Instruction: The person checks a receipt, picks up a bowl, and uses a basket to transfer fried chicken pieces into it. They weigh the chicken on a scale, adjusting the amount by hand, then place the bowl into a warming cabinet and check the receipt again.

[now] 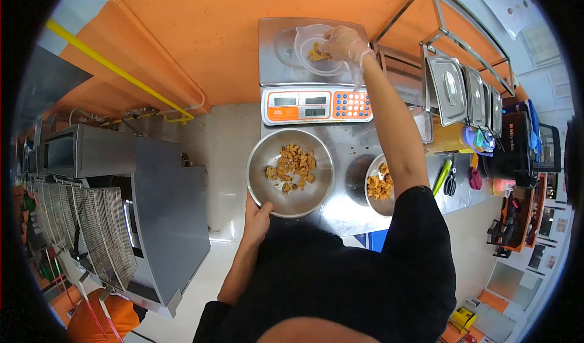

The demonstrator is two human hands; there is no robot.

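Note:
My left hand point(258, 221) grips the near rim of a steel mixing bowl point(258, 188), its thumb over the edge. Browned, fried-looking food pieces point(292, 163) lie in the bottom of that bowl. My right hand point(345, 44), in a clear plastic glove, reaches over the right side of a clear plastic bowl point(307, 36), fingers curled down and pressed together. What the fingers hold, if anything, is hidden. A few brown pieces point(317, 53) rest inside the plastic bowl, which stands on the steel plate of a digital scale point(317, 104).
A second steel bowl point(381, 205) with similar pieces is partly under my right arm. Green-handled tool point(442, 177) and black scissors point(450, 183) lie on the steel table point(347, 137). Lidded steel pans point(447, 87) hang at the right. Fryer baskets point(97, 227) stand left.

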